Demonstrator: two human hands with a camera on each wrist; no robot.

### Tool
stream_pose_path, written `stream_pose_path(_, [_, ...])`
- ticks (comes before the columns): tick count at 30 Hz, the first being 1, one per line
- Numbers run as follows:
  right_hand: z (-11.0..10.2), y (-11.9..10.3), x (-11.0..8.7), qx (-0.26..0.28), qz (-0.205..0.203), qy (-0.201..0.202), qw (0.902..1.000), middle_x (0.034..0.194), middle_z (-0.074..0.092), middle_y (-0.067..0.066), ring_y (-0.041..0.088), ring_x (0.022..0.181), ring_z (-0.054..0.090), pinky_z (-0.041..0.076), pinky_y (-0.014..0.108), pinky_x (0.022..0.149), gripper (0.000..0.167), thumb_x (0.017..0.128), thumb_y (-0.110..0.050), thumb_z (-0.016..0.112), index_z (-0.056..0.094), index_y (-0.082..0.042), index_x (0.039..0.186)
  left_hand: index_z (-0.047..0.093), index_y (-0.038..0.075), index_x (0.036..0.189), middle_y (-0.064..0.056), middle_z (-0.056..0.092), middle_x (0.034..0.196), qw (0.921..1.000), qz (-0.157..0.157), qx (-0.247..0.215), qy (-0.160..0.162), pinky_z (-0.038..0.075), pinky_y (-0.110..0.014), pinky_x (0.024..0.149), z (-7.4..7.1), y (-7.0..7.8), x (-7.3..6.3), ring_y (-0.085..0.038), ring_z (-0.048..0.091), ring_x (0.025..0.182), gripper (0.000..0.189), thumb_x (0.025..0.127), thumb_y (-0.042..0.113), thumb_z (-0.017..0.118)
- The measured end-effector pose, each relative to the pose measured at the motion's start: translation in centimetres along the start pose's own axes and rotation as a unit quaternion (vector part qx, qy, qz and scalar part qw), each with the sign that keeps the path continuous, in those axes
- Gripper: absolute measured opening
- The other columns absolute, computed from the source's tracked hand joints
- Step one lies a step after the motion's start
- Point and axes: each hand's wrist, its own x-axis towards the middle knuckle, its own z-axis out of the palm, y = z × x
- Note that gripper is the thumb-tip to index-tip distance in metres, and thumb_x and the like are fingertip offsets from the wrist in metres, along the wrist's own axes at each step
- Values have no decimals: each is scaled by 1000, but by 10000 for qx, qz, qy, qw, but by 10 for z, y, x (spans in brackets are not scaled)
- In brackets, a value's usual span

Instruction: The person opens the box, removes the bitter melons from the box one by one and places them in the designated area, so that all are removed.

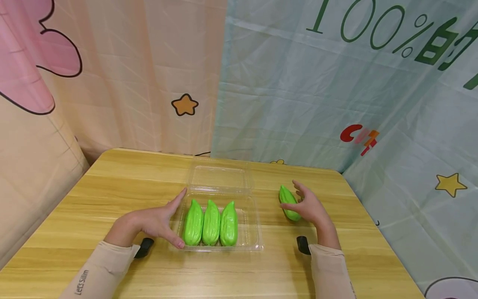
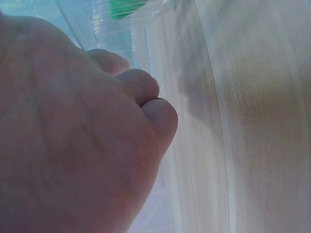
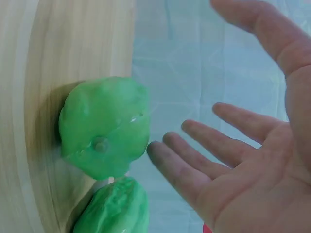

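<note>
Three glossy green bitter-melon-like toy vegetables (image 1: 211, 226) lie side by side in a clear plastic clamshell box (image 1: 251, 232), its lid (image 1: 218, 176) folded back. My left hand (image 1: 158, 220) spans the box's left side, thumb at the front corner and a fingertip by the hinge. Another green vegetable (image 1: 287, 201) lies on the table to the right of the box. Around it my right hand (image 1: 308, 205) is spread, thumb and fingers apart. In the right wrist view, a vegetable's stem end (image 3: 104, 128) faces the camera, with a second green one (image 3: 114, 208) below it, near the straight fingers.
The wooden table (image 1: 130, 178) reaches back to printed cloth curtains (image 1: 269, 104) hanging behind it and on both sides. A black strap piece (image 1: 145, 248) shows at the left wrist and another (image 1: 303, 245) at the right.
</note>
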Motion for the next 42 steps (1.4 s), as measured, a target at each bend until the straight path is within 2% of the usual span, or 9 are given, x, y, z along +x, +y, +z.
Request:
stream_pose_path(5, [1,-4,0,560,-181,-8,9983,161,24,24,49,143,28,34,59,109,103,83,-26,86,21,-7,161,-26,9,155,-38,-11,158,10000,4,41,-17,7,-74,109,0,0,0,-58,-7,143,150,70,42,93])
stream_pose_path(9, [1,-11,-1,782,-277,-48,9965,161,24,23,50,142,30,35,58,109,105,81,-27,88,22,-9,161,-26,8,155,-38,-13,158,10000,62,-5,4,7,-73,110,-1,0,-1,-57,-7,143,150,70,41,93])
stream_pose_path(18, [8,-21,-2,809,-717,-119,9941,160,30,18,45,142,33,35,56,110,105,78,-25,90,27,-10,160,-25,7,155,-38,-13,158,9999,100,1,10,8,-72,110,-1,0,-2,-57,-6,143,149,71,40,93])
stream_pose_path(32, [26,-38,-2,788,-1181,-635,9878,158,34,15,41,141,38,37,56,109,102,78,-22,90,29,-13,159,-26,9,155,-37,-13,158,9999,89,-47,-20,8,-73,110,-1,-2,0,-57,-6,144,149,71,40,93])
stream_pose_path(42, [38,-48,-4,1349,-1237,-1058,9774,159,32,14,47,138,39,41,59,104,105,75,-16,91,29,-18,159,-26,8,155,-38,-13,158,9999,95,-43,-13,9,-72,111,-1,-1,0,-57,-5,144,150,70,40,93])
